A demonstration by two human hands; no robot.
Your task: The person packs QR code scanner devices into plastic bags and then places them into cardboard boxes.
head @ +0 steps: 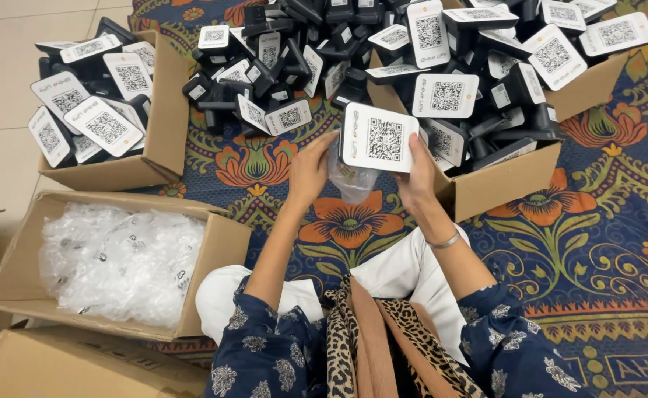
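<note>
Near left, a cardboard box holds crinkled clear plastic bags. At centre, left hand and right hand both grip 1 flat, rounded white-faced device, thin clear wrap hanging beneath. Far right, an open carton brims with matching black-backed units.

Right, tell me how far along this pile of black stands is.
Done, apparently: a box of stands at upper left. In hand: the left hand and right hand hold one white-faced stand over a clear plastic bag. Left: a loose heap on the patterned cloth, a heaped box, and a box of empty bags.
</note>
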